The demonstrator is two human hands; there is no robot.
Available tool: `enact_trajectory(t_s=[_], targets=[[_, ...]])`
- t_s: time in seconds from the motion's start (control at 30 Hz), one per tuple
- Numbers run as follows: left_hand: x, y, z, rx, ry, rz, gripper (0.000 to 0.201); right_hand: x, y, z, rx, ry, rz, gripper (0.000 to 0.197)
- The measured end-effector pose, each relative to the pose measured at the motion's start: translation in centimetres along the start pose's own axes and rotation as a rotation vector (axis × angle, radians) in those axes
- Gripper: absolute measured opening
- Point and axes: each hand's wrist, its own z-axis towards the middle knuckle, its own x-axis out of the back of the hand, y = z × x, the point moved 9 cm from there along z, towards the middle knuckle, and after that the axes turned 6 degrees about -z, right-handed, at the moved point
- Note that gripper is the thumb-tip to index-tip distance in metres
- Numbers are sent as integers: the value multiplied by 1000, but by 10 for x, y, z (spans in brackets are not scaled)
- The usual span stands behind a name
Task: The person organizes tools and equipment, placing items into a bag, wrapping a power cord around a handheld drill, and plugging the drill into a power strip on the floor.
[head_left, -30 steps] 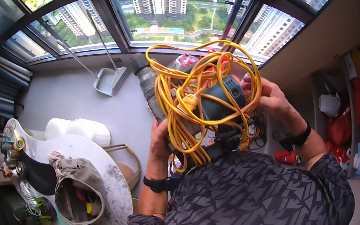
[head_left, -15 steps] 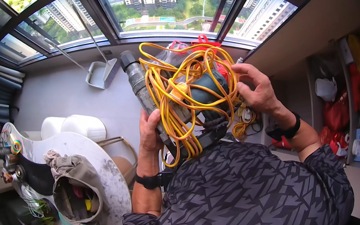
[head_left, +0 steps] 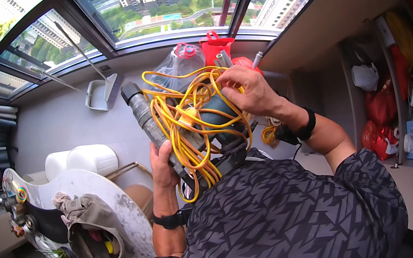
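A worn rotary hammer drill (head_left: 145,112) with a grey barrel, black chuck and dark green motor housing (head_left: 217,111) is held up against my torso, its chuck pointing away to the left. My left hand (head_left: 163,164) grips the tool's left side, thumb up near the barrel. Loops of yellow power cord (head_left: 188,151) are draped in a loose tangle over the drill, hiding much of its body. At the tangle's right end my right hand (head_left: 246,89) has its fingers curled together on the cord; the fingertips are partly hidden.
At the left stands a marble-topped table (head_left: 136,218) with an open beige bag (head_left: 92,232). White stools (head_left: 91,159), a dustpan (head_left: 97,96) and a broom are beyond it. Ahead, by the window, are a plastic bottle (head_left: 187,57) and a red bag (head_left: 216,44). Shelves (head_left: 391,113) line the right.
My right hand has moved left and inward over the cord, and its fingers have closed from a wider spread. The drill stays in my left hand; the view has shifted slightly.
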Motion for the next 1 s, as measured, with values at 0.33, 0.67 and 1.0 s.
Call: enact_trajectory(t_s=[0.33, 0.67, 1.0], targets=[[-4, 13, -8, -26, 32, 72, 53, -5, 59, -25, -315, -145, 193, 22], [-19, 23, -14, -72, -32, 120, 60, 19, 80, -9, -377, 102, 323, 29], [-30, 32, -22, -93, -75, 144, 70, -24, 137, -36, -583, -67, 446, 50]])
